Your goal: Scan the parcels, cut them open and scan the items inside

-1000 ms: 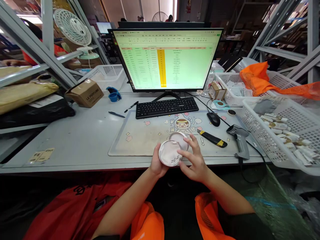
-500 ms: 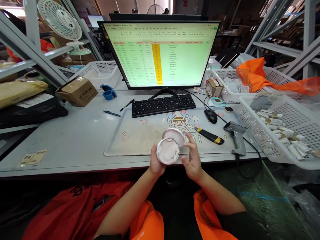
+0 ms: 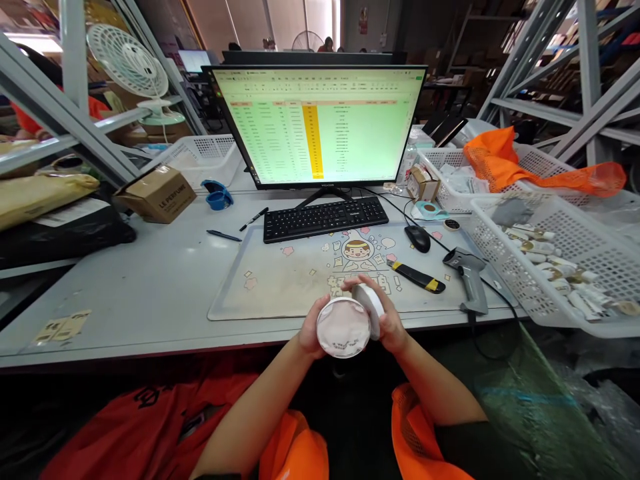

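Note:
A round white compact case [image 3: 343,327] with a pale pink inside sits open in front of me, just above the desk's front edge. My left hand [image 3: 309,331] grips its base from the left. My right hand [image 3: 389,325] is closed around the hinged lid [image 3: 369,304], which stands up on the right side of the base. Both hands hover over the lower edge of a cartoon-printed desk mat [image 3: 280,280].
On the grey desk stand a monitor [image 3: 317,127], black keyboard [image 3: 324,217], mouse [image 3: 417,237], yellow-black utility knife [image 3: 415,276] and grey barcode scanner [image 3: 469,275]. White baskets [image 3: 505,247] with several small tubes fill the right. A cardboard box [image 3: 156,193], two pens and a fan are at the left.
My right hand has gone from open beside the compact to gripping its lid. The lid has swung from behind the base to its right side, and the compact has come slightly nearer to me.

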A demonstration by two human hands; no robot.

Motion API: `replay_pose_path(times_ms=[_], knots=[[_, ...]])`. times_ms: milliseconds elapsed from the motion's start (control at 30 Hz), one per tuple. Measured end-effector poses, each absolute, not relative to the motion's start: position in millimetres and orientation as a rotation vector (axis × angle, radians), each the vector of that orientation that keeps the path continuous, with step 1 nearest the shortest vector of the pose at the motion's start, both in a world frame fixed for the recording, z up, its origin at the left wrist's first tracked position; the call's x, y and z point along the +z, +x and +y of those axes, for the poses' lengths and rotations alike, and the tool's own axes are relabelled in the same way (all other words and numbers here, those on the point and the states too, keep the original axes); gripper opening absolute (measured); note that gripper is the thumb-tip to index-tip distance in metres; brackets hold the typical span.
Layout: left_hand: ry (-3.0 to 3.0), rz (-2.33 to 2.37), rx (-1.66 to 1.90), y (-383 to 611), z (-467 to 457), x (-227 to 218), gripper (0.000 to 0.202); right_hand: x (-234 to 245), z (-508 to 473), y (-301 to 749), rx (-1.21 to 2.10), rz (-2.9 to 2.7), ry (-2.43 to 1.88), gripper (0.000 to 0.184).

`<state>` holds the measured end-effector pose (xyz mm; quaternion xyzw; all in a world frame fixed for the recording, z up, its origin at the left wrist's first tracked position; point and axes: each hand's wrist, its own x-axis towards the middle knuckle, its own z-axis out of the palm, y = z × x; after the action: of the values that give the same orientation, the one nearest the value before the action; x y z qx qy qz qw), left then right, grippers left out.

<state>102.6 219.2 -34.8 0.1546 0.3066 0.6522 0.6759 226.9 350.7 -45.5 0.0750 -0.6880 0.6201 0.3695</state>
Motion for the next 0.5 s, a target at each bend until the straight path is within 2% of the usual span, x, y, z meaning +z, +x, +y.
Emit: replay_pose_path(times_ms=[100, 233, 300, 500], knots=[[0.327, 0.821, 1.679, 113.2, 230.7, -33.5, 0.070, -44.3, 343.5, 226.9, 1.213, -1.835, 0.079, 0.070], [0.496, 0.963, 1.844, 127.0, 244.5, -37.6, 0.069, -42.2, 334.5, 224.2, 0.654, -2.092, 0.127, 0.086], [0.685, 1.111, 1.880, 130.7, 244.6, -38.5, 0.068, -44.8, 333.4, 222.4, 0.618, -2.089, 0.132, 0.087], [1.186, 1.588, 1.795, 140.6, 233.8, -28.7, 0.068, -67.1, 325.7, 223.6, 0.823, -1.909, 0.018, 0.073]])
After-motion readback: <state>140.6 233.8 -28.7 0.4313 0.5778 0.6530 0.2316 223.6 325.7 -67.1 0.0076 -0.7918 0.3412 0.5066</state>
